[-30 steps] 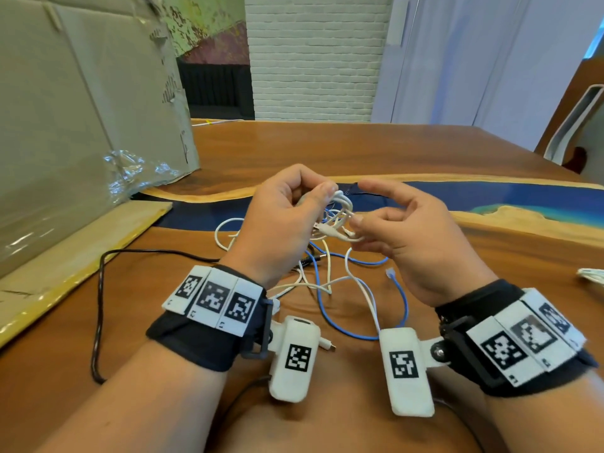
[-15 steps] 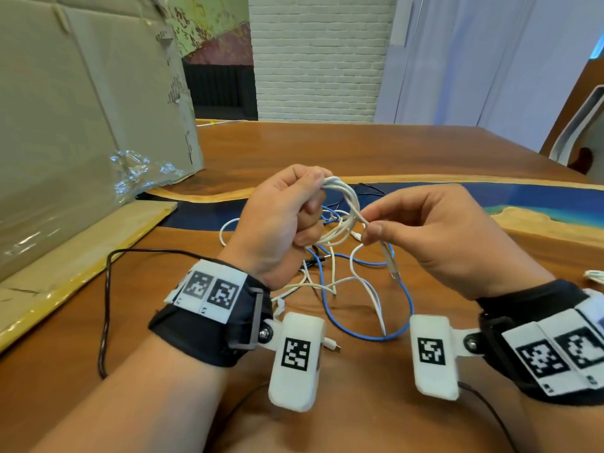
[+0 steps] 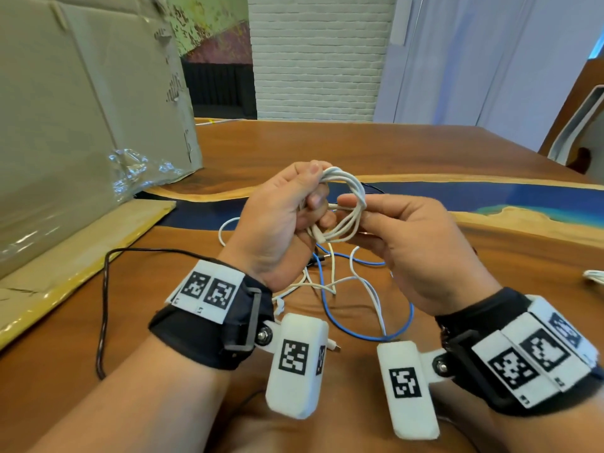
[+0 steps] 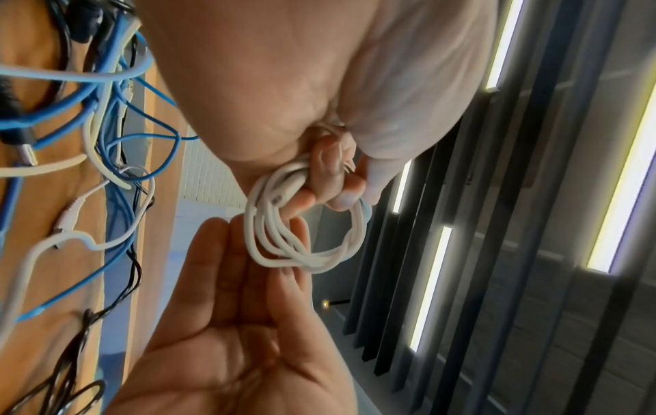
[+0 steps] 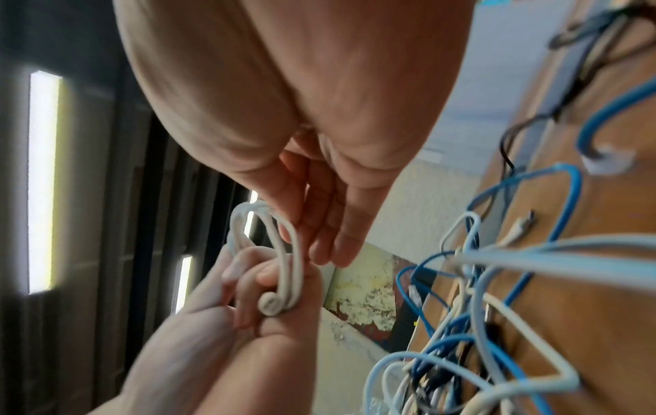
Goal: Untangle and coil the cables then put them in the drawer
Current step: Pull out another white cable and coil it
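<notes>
A white cable [image 3: 351,204] is wound into a small coil and held above the table. My left hand [image 3: 310,194] grips one side of the coil between thumb and curled fingers; the left wrist view shows the loops [image 4: 305,250] hanging from those fingers. My right hand [image 3: 356,217] is beside it with straight fingers, its fingertips [image 5: 319,247] touching the coil's loops [image 5: 287,252] without closing round them. Under both hands lies a tangle of a blue cable [image 3: 359,331] and thin white cables [image 3: 330,284]. No drawer is in view.
A black cable [image 3: 104,305] runs along the wooden table [image 3: 327,148] at the left. A large cardboard box [image 3: 65,109] stands at the left, on a flat sheet. Another white cable [image 3: 593,276] pokes in at the right edge.
The right hand pinched the white cable's loose end and has let it go, its fingers now straight against the coil. The coil in the left hand is fuller and held slightly higher.
</notes>
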`<action>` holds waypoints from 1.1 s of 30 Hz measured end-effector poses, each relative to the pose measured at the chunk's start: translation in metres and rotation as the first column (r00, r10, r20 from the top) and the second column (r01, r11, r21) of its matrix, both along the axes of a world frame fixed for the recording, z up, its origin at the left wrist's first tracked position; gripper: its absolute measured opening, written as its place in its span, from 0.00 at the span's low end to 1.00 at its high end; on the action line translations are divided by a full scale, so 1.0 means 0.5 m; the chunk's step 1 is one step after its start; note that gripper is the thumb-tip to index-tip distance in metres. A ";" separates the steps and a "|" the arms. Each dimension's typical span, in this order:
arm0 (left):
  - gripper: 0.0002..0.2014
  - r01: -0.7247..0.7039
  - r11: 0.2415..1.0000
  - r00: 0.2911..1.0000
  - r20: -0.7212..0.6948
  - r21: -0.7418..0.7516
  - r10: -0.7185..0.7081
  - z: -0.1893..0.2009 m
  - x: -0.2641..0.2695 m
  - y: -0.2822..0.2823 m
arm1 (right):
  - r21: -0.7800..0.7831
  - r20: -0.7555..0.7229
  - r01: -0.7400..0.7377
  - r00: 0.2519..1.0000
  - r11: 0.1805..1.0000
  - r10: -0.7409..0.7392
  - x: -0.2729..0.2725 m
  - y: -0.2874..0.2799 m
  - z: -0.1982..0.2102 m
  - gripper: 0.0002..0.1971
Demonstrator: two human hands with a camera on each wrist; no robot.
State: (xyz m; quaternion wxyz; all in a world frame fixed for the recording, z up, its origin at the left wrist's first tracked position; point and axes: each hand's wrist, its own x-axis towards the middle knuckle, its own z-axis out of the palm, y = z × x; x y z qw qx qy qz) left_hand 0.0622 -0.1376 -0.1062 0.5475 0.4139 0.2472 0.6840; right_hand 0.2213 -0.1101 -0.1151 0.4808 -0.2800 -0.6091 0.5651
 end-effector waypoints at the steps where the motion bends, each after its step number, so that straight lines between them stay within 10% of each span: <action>1: 0.08 -0.040 0.999 0.999 -0.030 -0.001 0.040 -0.002 0.000 0.002 | -0.055 -0.030 -0.046 0.999 0.997 0.044 0.001 -0.003 0.003 0.14; 17: 0.07 -0.077 0.996 0.919 -0.384 0.047 0.089 -0.014 -0.015 0.009 | 0.093 -0.017 0.242 0.970 0.966 -0.241 0.010 0.018 -0.006 0.04; 33: 0.08 -0.223 0.957 0.791 -0.539 0.186 0.289 -0.011 -0.004 0.003 | -0.106 0.116 -0.047 0.991 0.993 0.059 0.034 0.038 -0.014 0.15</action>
